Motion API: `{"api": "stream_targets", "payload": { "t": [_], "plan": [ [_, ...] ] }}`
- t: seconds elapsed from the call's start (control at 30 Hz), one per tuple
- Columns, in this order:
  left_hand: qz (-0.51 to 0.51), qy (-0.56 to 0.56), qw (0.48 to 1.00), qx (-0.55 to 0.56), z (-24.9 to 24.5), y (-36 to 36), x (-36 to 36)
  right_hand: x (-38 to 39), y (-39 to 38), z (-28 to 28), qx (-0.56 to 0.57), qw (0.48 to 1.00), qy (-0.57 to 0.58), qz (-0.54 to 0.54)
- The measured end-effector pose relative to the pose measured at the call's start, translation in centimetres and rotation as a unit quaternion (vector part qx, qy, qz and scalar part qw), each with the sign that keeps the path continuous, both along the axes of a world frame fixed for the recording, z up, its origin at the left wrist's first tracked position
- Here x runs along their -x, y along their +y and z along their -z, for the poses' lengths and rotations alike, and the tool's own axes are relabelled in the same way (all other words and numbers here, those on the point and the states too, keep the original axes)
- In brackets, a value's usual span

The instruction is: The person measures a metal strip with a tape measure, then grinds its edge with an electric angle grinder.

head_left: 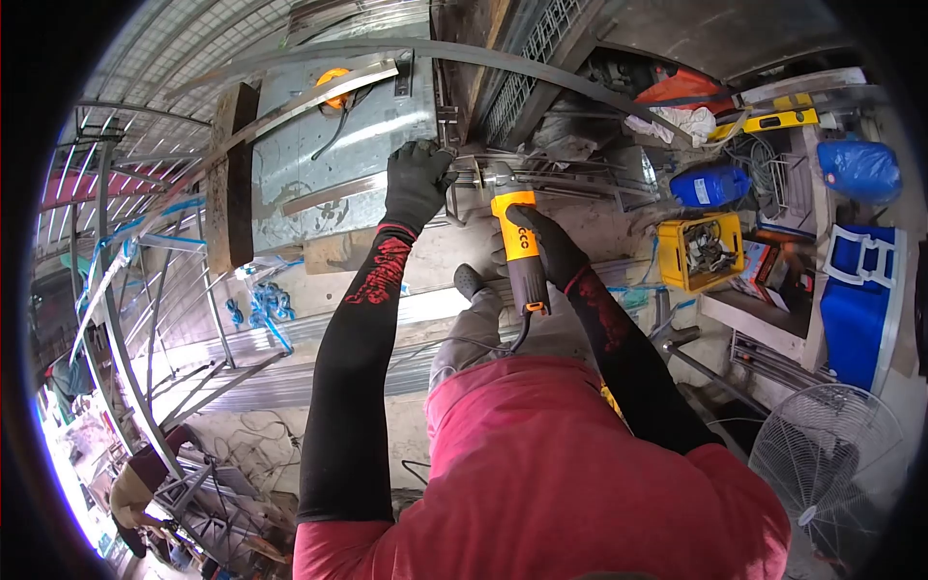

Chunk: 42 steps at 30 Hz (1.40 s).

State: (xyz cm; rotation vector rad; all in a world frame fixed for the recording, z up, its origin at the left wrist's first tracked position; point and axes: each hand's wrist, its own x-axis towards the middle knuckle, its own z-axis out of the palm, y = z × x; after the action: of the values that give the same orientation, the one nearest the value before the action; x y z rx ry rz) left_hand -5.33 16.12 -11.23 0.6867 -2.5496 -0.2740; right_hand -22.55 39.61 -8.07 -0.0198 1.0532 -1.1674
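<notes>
My right hand (549, 246), in a dark glove, grips the body of an orange and black angle grinder (521, 237). Its head points away from me, beside the table's right edge, and its cord trails back towards my body. Curled at that edge is my gloved left hand (419, 184), closed over a flat metal bar (333, 195) that lies across the sheet-metal tabletop (290, 174). The glove hides the gripped part of the bar. Just right of the left hand, thin metal pieces stick out near the grinder's head.
Long metal strips (338, 92) cross above the table, where an orange tool (333, 87) lies. To the right stand a yellow crate (698, 253), a blue container (710, 187), a blue cooler (858, 309) and a fan (826, 464). Metal frames (145, 290) fill the left side.
</notes>
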Motion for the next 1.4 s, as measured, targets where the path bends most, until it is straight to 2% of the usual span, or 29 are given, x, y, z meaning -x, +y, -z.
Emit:
{"api": "stream_targets", "payload": {
  "t": [0.77, 1.17, 1.4],
  "plan": [
    [-0.019, 0.008, 1.000, -0.023, 0.1, 0.6, 0.1, 0.3, -0.9, -1.3, 0.001, 1.000, 0.028, -0.007],
    [-0.023, -0.036, 0.999, -0.027, 0.3, 0.5, 0.3, -0.4, 0.1, 0.0, -0.023, 0.997, 0.074, -0.016],
    [-0.031, -0.023, 0.999, 0.034, 0.6, 1.0, 0.0, -0.2, -0.6, 0.6, -0.007, 0.992, 0.125, 0.023]
  ]
}}
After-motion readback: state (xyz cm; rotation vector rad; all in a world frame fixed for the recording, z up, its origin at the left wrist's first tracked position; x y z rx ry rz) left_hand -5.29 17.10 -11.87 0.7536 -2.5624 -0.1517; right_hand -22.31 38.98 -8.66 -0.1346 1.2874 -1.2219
